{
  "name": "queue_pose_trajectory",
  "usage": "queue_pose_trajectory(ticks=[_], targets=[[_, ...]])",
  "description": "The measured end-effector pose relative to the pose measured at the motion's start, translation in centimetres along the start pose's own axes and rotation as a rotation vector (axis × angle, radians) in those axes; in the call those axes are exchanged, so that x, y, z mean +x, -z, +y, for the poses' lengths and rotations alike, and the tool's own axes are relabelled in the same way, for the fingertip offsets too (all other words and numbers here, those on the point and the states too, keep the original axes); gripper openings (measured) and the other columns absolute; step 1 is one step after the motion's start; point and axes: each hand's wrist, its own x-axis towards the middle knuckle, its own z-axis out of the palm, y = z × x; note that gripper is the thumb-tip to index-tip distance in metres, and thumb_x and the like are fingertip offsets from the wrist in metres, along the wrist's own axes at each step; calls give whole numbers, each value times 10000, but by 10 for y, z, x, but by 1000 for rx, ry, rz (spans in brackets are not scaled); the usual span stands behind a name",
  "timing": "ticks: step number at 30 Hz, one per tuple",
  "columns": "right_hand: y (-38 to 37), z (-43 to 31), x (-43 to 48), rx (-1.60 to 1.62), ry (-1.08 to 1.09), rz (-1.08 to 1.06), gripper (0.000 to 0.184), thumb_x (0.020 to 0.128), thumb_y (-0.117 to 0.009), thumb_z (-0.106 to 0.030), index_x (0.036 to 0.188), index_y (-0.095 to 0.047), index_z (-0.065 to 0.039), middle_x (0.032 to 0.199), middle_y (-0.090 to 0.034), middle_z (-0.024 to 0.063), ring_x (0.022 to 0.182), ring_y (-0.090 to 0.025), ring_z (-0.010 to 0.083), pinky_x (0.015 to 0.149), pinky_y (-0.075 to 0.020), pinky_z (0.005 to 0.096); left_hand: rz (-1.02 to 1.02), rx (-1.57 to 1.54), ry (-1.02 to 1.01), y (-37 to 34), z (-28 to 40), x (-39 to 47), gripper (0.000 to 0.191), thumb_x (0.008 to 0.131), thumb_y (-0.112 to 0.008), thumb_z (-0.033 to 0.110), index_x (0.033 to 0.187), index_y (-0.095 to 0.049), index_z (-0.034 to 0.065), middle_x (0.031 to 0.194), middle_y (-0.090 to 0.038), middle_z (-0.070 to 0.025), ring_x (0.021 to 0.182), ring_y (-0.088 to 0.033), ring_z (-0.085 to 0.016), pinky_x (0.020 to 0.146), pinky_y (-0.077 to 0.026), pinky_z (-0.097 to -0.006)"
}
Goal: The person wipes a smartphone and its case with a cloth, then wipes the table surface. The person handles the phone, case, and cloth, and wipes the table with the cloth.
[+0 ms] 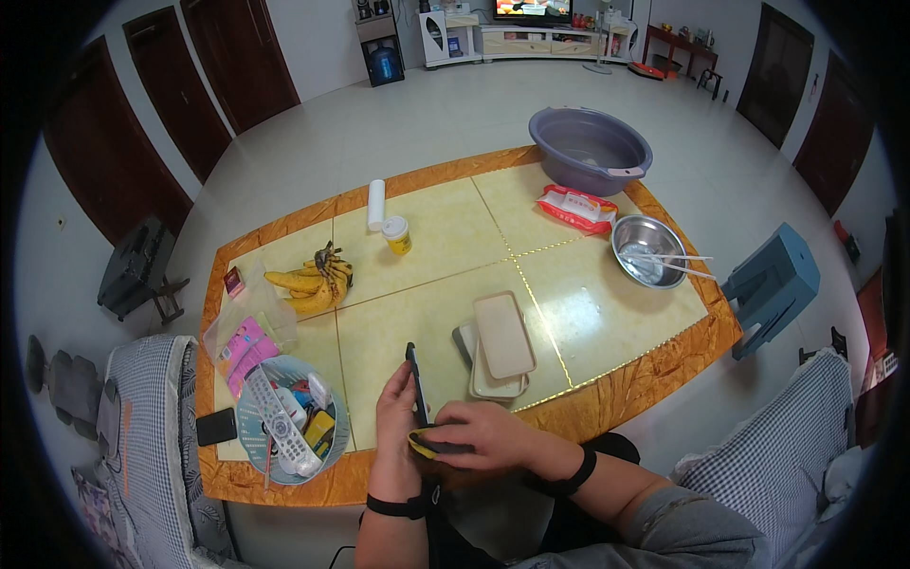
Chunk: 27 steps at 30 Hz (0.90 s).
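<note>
Above the near edge of the table, my left hand (396,409) holds a dark smartphone (418,387) upright, seen almost edge-on. My right hand (487,434) grips a small dark and yellow pad or cloth (425,446) against the phone's lower end. The fingers partly cover this pad, so its exact kind is unclear. Just right of the phone lies a stack of shallow beige plastic trays or lids (504,334), with a grey flat piece (466,343) partly under it. To the left stands a light blue plastic basket (341,427) holding a remote control (281,419) and small items.
On the table (419,306) are a banana bunch (316,284), a yellow cup with white lid (397,236), a white roll (376,205), a red wipes pack (577,209), a steel bowl (640,274) with chopsticks, a purple basin (569,163) and another phone (216,427). A blue stool (775,284) stands right.
</note>
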Motion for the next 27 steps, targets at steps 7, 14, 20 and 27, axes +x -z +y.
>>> queue_pose_trajectory(ticks=[7,14,20,27], targets=[[4,-3,1,-34,-97,85,302,832,-693,-226,1110,-670,-110,952,-584,102,784,-617,301,683,-510,382,-102,2,25,-18,7,-12,373,956,-575,43,1321,-525,-15,1187,-622,-76,1028,-591,-137,881,-485,-249],[12,3,0,-138,-263,305,369,836,-704,-230,1162,-636,-70,975,-595,122,831,-622,305,695,-513,371,-215,51,34,-28,8,-21,422,916,-489,-79,1326,-530,8,1212,-606,-92,1060,-594,-164,931,-480,-282],[14,10,-1,-154,-275,442,389,833,-712,-220,1171,-618,-52,1037,-602,160,900,-625,337,761,-520,385,-326,143,2,-27,7,-23,395,920,-499,-51,1311,-538,-4,1210,-608,-78,1099,-570,-154,950,-452,-265],[17,13,-2,-2,-299,546,365,850,-691,-158,1175,-601,-16,1021,-595,161,910,-609,314,794,-492,361,-332,182,47,-29,8,-26,344,982,-547,104,1307,-538,-6,1231,-597,-87,1128,-550,-156,968,-437,-272]])
